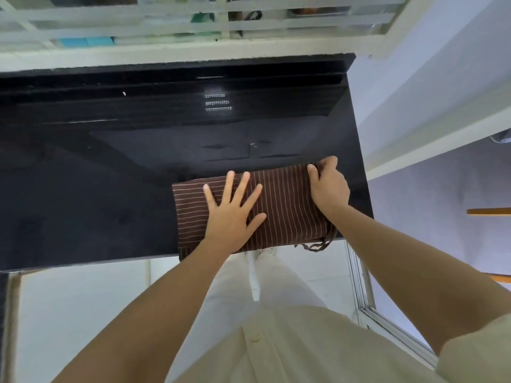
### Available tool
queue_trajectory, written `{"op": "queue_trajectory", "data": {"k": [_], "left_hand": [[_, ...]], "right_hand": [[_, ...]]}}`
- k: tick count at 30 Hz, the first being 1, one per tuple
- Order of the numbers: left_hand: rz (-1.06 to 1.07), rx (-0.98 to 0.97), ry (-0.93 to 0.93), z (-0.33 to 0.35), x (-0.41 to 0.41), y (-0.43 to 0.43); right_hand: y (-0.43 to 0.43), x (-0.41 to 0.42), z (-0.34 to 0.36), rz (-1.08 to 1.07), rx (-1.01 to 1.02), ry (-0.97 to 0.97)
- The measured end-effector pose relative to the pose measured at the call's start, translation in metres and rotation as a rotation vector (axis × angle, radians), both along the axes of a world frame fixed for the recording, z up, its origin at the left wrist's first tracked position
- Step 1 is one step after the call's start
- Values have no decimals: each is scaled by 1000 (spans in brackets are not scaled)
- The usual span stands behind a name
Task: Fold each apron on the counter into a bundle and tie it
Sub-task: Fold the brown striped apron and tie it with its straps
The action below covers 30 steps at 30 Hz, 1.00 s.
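The apron (279, 205) is lying folded flat at the near right corner of the counter (110, 175), its strings (318, 246) trailing off the near edge. The left hand (232, 214) is pressing on its middle, fingers spread wide and holding nothing. The right hand (327, 183) is curling closed around its far right corner. The cloth looks light, soft and limp — likely to slide on that glossy top — so edges and corners seem the best holds.
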<state>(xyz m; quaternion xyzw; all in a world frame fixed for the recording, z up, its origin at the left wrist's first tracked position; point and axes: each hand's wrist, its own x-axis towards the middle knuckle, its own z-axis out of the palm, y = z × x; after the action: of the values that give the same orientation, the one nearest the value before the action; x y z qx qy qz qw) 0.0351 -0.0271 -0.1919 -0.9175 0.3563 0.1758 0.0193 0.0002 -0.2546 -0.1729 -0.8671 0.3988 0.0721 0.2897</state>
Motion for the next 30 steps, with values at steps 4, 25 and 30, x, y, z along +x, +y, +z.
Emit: {"op": "queue_trajectory", "data": {"k": [4,25,30], "left_hand": [[92,19,-3,-21,-6,2],[138,-67,-109,-29,-10,6],[200,-143,-104,-32,-6,24]], "right_hand": [[37,-3,9,322,-248,-253],[80,-28,-39,826,-279,-84],[29,-48,-52,712,-394,63]]}}
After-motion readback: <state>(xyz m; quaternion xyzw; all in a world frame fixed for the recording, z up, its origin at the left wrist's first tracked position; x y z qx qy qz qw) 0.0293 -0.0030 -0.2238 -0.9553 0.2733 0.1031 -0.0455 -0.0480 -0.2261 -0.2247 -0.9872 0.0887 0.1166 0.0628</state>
